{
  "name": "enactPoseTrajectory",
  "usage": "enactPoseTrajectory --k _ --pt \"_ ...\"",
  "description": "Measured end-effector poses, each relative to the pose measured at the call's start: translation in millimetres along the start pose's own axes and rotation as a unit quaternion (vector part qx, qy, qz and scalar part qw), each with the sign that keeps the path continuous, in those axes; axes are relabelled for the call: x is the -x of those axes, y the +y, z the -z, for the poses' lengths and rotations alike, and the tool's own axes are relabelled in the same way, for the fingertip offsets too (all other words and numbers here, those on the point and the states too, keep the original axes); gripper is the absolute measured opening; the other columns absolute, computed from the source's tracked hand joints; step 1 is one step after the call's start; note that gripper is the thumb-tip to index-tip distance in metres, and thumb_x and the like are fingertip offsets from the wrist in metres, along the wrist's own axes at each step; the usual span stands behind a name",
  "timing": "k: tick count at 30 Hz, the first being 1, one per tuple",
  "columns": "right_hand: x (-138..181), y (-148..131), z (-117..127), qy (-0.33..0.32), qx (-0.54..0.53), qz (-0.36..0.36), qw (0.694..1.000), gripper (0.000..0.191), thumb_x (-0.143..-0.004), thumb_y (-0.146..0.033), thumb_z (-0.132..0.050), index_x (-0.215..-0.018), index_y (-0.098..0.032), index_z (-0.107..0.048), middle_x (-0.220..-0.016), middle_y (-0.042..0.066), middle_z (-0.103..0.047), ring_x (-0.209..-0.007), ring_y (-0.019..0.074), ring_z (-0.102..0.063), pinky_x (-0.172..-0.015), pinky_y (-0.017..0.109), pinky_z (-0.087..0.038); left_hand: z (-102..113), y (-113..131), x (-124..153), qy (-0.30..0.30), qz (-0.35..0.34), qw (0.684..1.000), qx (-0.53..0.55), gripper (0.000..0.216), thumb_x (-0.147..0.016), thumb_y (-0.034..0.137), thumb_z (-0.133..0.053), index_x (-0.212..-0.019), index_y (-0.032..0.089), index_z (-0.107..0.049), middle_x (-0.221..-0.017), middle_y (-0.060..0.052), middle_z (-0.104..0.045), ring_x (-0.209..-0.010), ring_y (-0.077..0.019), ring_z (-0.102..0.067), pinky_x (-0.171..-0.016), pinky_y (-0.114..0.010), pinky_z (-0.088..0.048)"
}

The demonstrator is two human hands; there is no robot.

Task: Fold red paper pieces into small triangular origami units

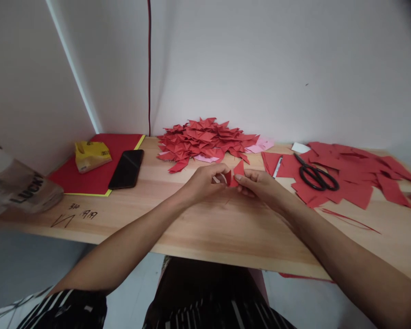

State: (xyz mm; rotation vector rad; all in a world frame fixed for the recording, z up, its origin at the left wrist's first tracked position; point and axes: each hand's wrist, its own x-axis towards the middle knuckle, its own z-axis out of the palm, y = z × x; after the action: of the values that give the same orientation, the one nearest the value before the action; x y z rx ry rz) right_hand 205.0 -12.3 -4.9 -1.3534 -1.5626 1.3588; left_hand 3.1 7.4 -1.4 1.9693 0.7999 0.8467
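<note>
Between my two hands, above the middle of the wooden table (205,228), is a small folded piece of red paper (239,169). My left hand (210,179) pinches its left side between thumb and fingers. On the other side my right hand (255,182) grips it, thumb on top and fingers curled beneath. One pointed corner of the paper sticks up between the hands. Just behind them lies a heap of folded red paper pieces (205,139), with some pink paper (262,145) under its right edge.
At the right, black-handled scissors (317,177) lie on many red paper sheets (358,176), near a white pen (277,167). Thin red strips (351,220) lie in front. Leftward are a black phone (126,169), a yellow packet (92,156), red sheets (71,180) and a "LUCKY" container (30,185).
</note>
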Motion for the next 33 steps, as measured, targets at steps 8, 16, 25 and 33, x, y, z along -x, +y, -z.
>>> enactPoseTrajectory --k 8,16,25,33 --pt "1.2 1.6 -2.9 0.001 0.008 0.010 1.000 0.047 -0.078 -0.063 -0.062 -0.066 -0.018 -0.054 -0.055 -0.003 -0.053 -0.045 0.0064 -0.037 -0.044 0.023 -0.022 -2.1 -0.7 0.3 -0.004 0.005 0.999 0.051 0.012 -0.075 0.027 -0.073 -0.075 0.016 -0.069 -0.092 -0.004 -0.063 -0.083 -0.0124 -0.058 -0.066 -0.020 -0.045" --pt "4.3 -4.8 -5.3 -0.005 -0.049 0.003 0.999 0.045 -0.075 -0.061 -0.066 -0.067 -0.019 -0.051 -0.057 -0.004 -0.054 -0.047 0.0063 -0.042 -0.045 0.021 -0.026 1.5 3.2 2.5 -0.064 -0.024 0.996 0.063 0.015 -0.076 0.022 -0.074 -0.089 0.016 -0.069 -0.098 -0.005 -0.063 -0.084 -0.0124 -0.059 -0.070 -0.022 -0.047" --pt "2.5 -0.6 -3.0 -0.014 -0.095 0.007 0.995 0.046 -0.076 -0.059 -0.069 -0.068 -0.017 -0.053 -0.058 -0.004 -0.055 -0.047 0.0043 -0.040 -0.045 0.021 -0.024 -6.5 3.7 4.1 0.068 -0.101 0.992 -0.011 0.007 -0.079 0.025 -0.074 -0.082 0.019 -0.072 -0.103 -0.005 -0.061 -0.091 -0.0133 -0.058 -0.067 -0.021 -0.046" --pt "1.9 -1.8 -6.2 -0.024 -0.140 -0.015 0.990 0.046 -0.070 -0.059 -0.074 -0.066 -0.018 -0.054 -0.057 -0.004 -0.054 -0.047 0.0055 -0.041 -0.044 0.021 -0.023 -5.8 -1.9 0.9 0.087 -0.195 0.975 -0.053 0.007 -0.081 0.025 -0.073 -0.085 0.020 -0.074 -0.092 -0.005 -0.065 -0.083 -0.0136 -0.061 -0.069 -0.024 -0.049"
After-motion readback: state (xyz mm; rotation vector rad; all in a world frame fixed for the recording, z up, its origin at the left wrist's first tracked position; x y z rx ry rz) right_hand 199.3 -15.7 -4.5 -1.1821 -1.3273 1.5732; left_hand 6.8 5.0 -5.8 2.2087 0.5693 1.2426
